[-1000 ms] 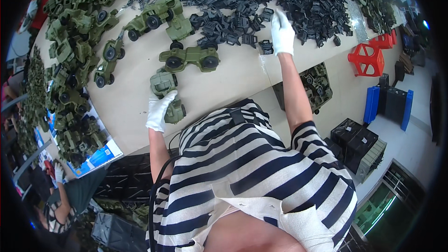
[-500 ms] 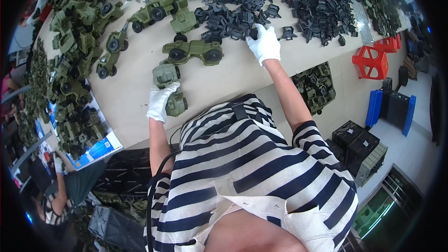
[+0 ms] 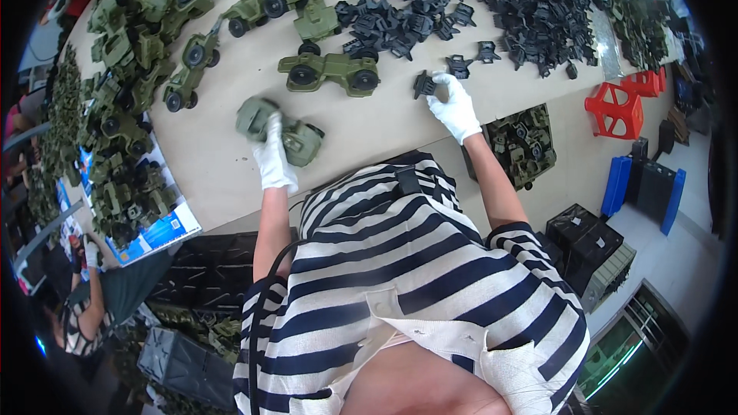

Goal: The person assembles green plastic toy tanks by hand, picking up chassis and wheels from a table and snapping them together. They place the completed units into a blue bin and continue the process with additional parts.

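Note:
My white-gloved left hand (image 3: 273,160) is closed around the middle of a green toy truck (image 3: 301,143), which lies slanted over the table and looks smeared by motion. A small black plastic part (image 3: 423,85) sits pinched between the fingers of my gloved right hand (image 3: 455,110), just above the tabletop. Two similar loose black parts, one of them a small bracket-like piece (image 3: 458,67), lie beyond that hand. Farther off, between my hands, rests a green toy vehicle chassis (image 3: 330,73) with black wheels.
A heap of black parts (image 3: 530,8) covers the table's far side. Green toy vehicles (image 3: 131,31) pile up at the left. A red stool (image 3: 615,110) stands right of the table; below its edge is a box of green parts (image 3: 523,146). Another person (image 3: 88,315) works at lower left.
My right hand has drawn back from the black heap with a black part in its fingers. My left hand has turned the toy truck and shifted it slightly right.

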